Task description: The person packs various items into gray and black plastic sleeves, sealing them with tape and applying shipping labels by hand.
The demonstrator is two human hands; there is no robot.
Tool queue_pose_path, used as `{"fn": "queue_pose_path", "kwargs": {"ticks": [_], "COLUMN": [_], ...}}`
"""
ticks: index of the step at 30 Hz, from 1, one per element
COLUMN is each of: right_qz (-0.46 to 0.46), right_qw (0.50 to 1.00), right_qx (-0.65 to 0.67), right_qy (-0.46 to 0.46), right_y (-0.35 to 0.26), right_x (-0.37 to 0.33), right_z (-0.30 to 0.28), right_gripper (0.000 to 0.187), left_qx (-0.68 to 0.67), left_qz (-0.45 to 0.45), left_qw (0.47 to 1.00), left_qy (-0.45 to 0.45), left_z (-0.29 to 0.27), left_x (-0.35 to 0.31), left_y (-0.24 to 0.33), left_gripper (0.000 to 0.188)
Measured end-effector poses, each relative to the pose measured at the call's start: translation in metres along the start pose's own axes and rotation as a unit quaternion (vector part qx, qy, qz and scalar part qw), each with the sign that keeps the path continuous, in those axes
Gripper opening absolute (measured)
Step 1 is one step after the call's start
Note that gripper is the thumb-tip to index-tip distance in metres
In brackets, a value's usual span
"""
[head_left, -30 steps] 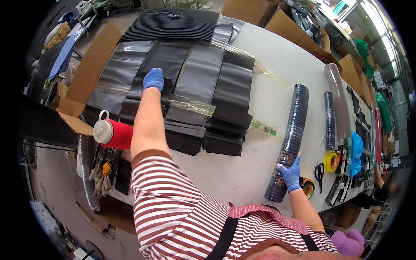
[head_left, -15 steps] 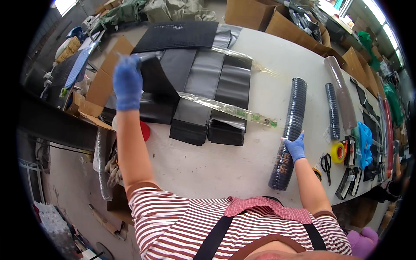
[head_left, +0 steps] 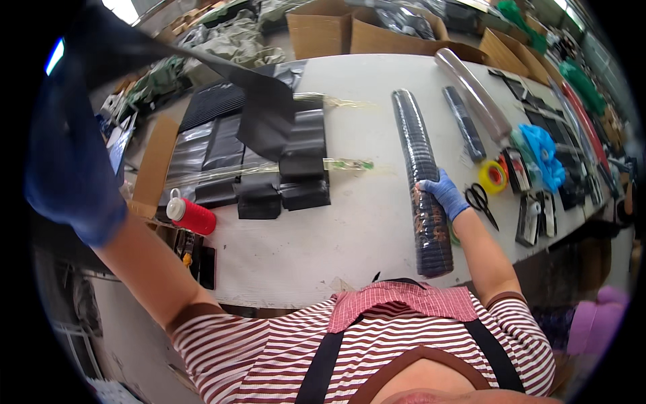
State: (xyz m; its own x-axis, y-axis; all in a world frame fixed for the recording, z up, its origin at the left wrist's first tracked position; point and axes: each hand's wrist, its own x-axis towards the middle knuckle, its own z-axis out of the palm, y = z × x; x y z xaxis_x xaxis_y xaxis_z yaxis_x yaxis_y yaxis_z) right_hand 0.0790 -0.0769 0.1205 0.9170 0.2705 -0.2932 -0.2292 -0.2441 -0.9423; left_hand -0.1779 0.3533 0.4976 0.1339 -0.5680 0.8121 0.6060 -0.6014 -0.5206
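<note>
Gloved hands [head_left: 67,168]: black sheet [head_left: 202,74], perhaps plastic

A white table [head_left: 316,236] carries the lot. At its left lie black bags [head_left: 269,168] in overlapping rows, with a clear strip [head_left: 269,168] across them and a red spool [head_left: 192,215] near the edge. In the middle lies a long black roll [head_left: 420,168]; beyond it a shorter roll [head_left: 464,121] and a clear tube [head_left: 471,91]. To the right: yellow tape [head_left: 492,176], scissors [head_left: 482,202] (black-handled), blue gloves [head_left: 544,151].
</note>
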Motion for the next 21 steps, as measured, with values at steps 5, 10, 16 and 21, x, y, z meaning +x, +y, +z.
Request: {"fn": "queue_pose_path", "kwargs": {"ticks": [5,10,16,21], "right_qz": [-0.081,-0.091,-0.121,-0.002], "right_qw": [0.996,0.994,0.978,0.943], "right_qx": [-0.045,-0.053,-0.164,-0.326], "right_qy": [0.011,-0.019,-0.038,-0.064], "right_y": [-0.013,-0.010,0.014,0.054], "right_x": [-0.060,-0.109,-0.155,-0.166], "right_z": [-0.065,-0.084,-0.076,-0.062], "right_gripper": [0.088,0.096,0.106,0.114], "left_qx": [-0.308,-0.503,-0.534,-0.641], "left_qz": [-0.010,0.000,0.073,-0.007], "left_qw": [0.893,0.746,0.639,0.526], "left_qy": [-0.329,-0.437,-0.549,-0.560], "left_z": [-0.072,-0.130,-0.192,-0.229], "left_x": [-0.077,-0.167,-0.260,-0.247], "left_y": [0.144,0.303,0.453,0.468], "left_gripper": [0.036,0.018,0.010,0.040]}}
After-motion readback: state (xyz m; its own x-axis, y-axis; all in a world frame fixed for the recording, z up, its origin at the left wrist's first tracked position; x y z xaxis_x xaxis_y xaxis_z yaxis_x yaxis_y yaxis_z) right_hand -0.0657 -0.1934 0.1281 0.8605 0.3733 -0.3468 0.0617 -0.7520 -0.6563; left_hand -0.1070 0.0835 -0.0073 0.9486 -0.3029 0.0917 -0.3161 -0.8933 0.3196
